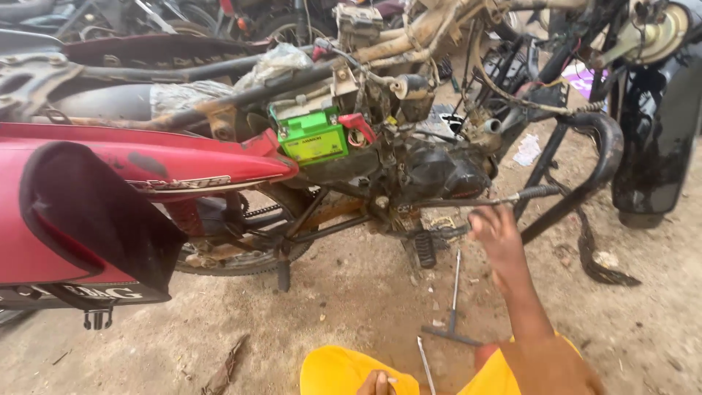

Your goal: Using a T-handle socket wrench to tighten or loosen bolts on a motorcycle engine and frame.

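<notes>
A stripped motorcycle frame (409, 36) stands ahead with its dark engine (439, 172) exposed and a green battery (314, 135) mounted behind it. My right hand (499, 235) reaches up toward the engine's lower side, fingers apart and holding nothing, just below a thin metal lever (468, 201) with a ribbed rubber end. Only the fingertips of my left hand (376, 382) show at the bottom edge, resting on my yellow-clad knee (340, 373). A ribbed footpeg (425, 249) hangs left of my right hand.
A T-handle wrench (454, 300) lies on the dirt ground below my right hand, with a thin metal rod (425, 362) beside it. A red motorcycle tail (110, 205) fills the left. A black fender (658, 139) and curved black bar (592, 161) stand right.
</notes>
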